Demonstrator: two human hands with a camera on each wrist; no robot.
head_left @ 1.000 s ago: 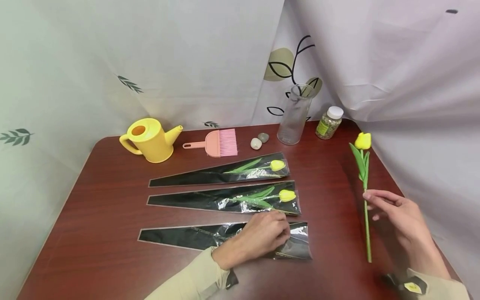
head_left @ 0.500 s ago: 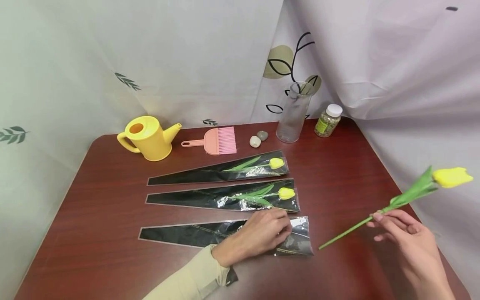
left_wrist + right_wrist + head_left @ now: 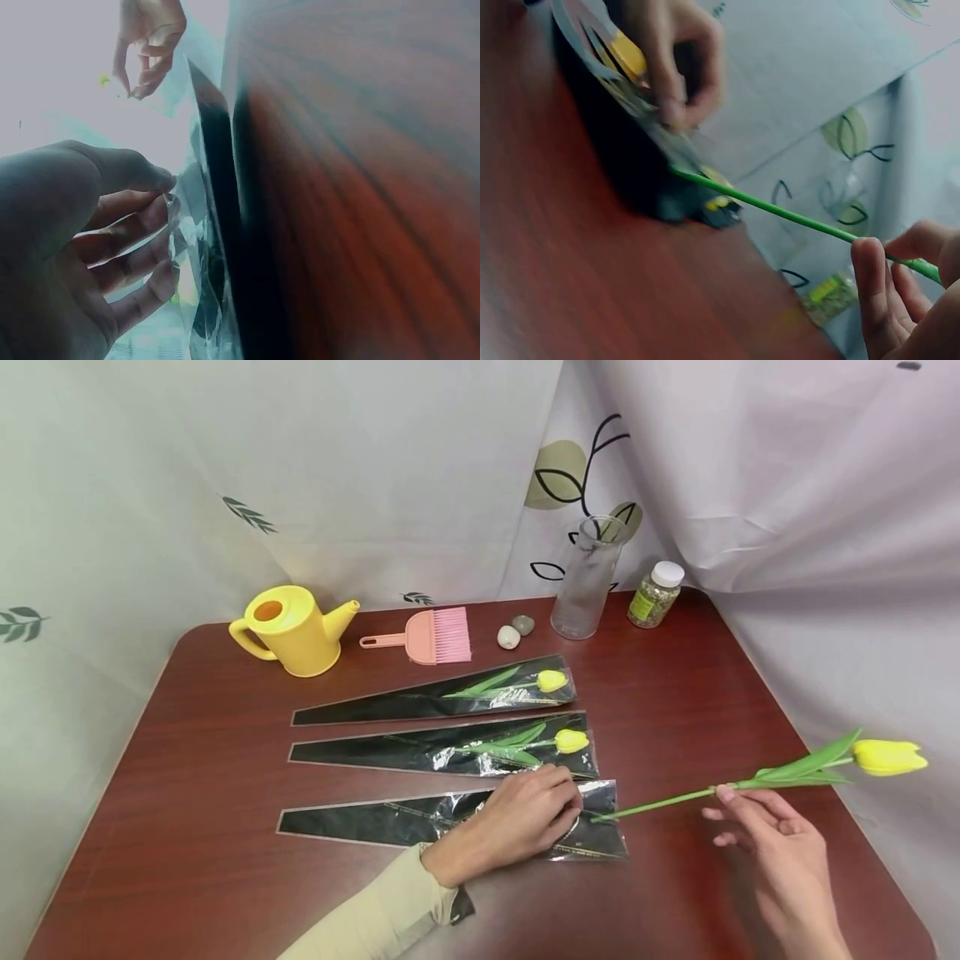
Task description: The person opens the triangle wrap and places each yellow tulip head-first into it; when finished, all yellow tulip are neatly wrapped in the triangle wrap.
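My left hand (image 3: 517, 818) lies over the nearest black flower sleeve (image 3: 352, 825), near its wide end. In the left wrist view its thumb and fingers pinch the clear film (image 3: 191, 247), lifted off the black backing. My right hand (image 3: 783, 852) pinches the green stem of a yellow tulip (image 3: 888, 757) between thumb and fingertips. The tulip lies nearly level, bloom to the right. Its stem end reaches the sleeve's wide mouth; in the right wrist view the stem (image 3: 780, 212) meets the film below the left hand. How far inside it sits, I cannot tell.
Two black sleeves, the middle one (image 3: 375, 752) and the far one (image 3: 375, 712), each hold a yellow tulip. Along the back stand a yellow watering can (image 3: 300, 639), pink brush and dustpan (image 3: 435, 637), two stones (image 3: 510, 637), a glass vase (image 3: 585, 585) and a lidded jar (image 3: 654, 597).
The right hand has turned the tulip from upright to nearly level and brought its stem end leftward to the sleeve's mouth. The left hand keeps its place on the sleeve.
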